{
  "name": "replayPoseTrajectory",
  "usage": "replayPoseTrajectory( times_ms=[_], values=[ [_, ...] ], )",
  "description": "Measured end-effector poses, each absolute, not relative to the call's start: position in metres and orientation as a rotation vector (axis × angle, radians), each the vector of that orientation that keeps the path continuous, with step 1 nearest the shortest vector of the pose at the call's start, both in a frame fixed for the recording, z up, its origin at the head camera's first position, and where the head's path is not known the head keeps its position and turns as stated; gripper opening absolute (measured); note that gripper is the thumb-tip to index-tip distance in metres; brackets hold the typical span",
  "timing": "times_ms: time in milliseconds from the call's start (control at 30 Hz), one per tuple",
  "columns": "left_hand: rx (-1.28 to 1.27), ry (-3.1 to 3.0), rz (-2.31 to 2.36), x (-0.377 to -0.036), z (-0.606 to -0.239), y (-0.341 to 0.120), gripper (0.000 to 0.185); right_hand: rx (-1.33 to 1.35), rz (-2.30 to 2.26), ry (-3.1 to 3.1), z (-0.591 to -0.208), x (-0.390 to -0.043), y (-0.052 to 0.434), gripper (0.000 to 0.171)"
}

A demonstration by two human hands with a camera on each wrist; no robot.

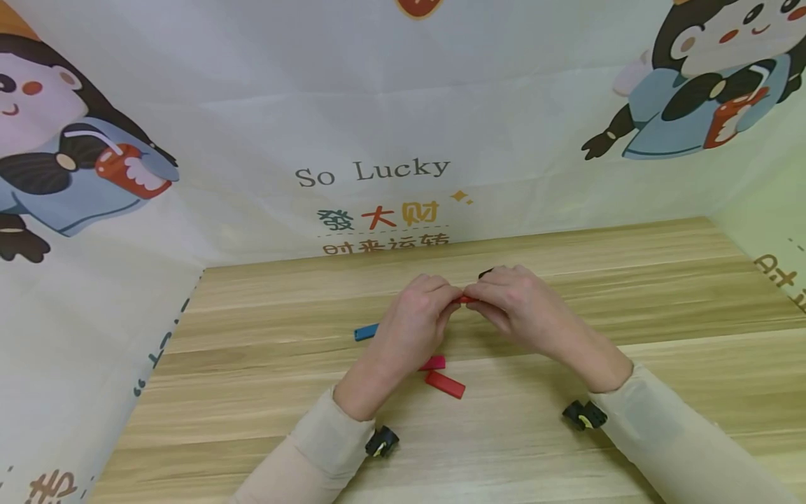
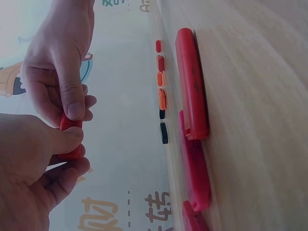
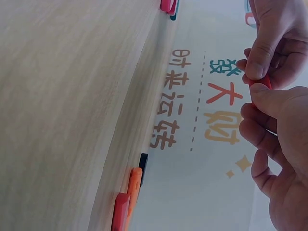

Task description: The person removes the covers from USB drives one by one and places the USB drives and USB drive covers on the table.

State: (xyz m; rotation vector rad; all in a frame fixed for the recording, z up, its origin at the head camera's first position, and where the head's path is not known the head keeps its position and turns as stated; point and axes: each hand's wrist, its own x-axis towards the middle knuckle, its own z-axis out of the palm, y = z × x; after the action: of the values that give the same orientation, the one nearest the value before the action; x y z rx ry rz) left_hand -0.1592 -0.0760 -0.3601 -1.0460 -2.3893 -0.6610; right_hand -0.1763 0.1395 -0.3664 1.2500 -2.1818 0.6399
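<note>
Both hands meet over the far middle of the table around a short red plastic piece (image 1: 466,299). My left hand (image 1: 412,322) pinches one end between thumb and fingers. At the other end, my right hand (image 1: 525,308) pinches it too, the two thumbs close together in the left wrist view. The fingers cover much of the red piece (image 2: 71,123), so its exact kind stays hidden. Below my left hand lie a slim red plastic stick (image 1: 446,385) and a pink one (image 1: 433,363). A blue one (image 1: 366,332) shows partly behind that hand.
Past the right hand, a black piece (image 1: 485,274) peeks out. Orange (image 3: 134,180), red (image 3: 120,211) and black (image 3: 143,161) pieces line the table in the right wrist view. A printed white cloth wall (image 1: 264,140) rises behind the wooden table (image 1: 264,406).
</note>
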Motion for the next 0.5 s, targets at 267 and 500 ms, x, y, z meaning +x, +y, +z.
replayPoseTrajectory(
  times_ms=[267, 500],
  values=[
    [-1.035, -2.392, -0.654, -0.1589, -0.3600, -0.0758, 0.007, 1.223, 0.634, -2.202, -0.3656, -0.1744, 0.1396, 0.020],
    [-1.039, -2.397, -0.655, -0.1585, -0.3599, -0.0764, 0.007, 1.225, 0.633, -2.201, -0.3656, -0.1744, 0.1396, 0.018]
  ],
)
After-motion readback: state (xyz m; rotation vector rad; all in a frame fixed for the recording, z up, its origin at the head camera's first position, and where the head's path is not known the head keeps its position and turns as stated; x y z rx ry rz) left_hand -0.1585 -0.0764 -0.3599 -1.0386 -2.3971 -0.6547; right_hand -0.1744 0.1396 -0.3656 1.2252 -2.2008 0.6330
